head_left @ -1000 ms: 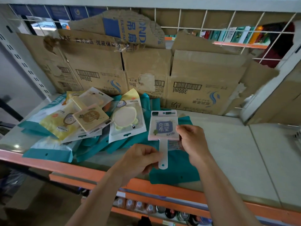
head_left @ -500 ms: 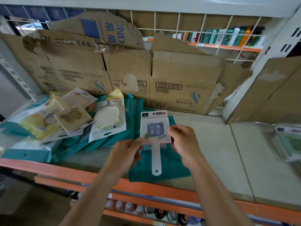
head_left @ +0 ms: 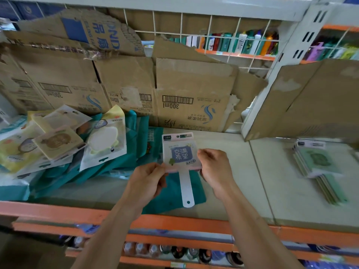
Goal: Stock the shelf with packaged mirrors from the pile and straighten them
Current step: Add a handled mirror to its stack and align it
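hands: 2 are counted, the left hand [head_left: 147, 183] and the right hand [head_left: 215, 169].
handled mirror [head_left: 180, 152]: 1 is counted between them.
pale packs [head_left: 105, 140]: 4 are made out at left.
teal packs [head_left: 134, 152]: no count can be made.
stack [head_left: 318, 164]: 1 is seen at right; its pieces are too blurred to be counted.

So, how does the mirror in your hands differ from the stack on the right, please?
The held mirror is one piece, pinched above the shelf by the left hand and right hand; the stack is several lying flat on it. The held mirror is pink with a blue label; the stack's top is green. Both point handles toward the front.
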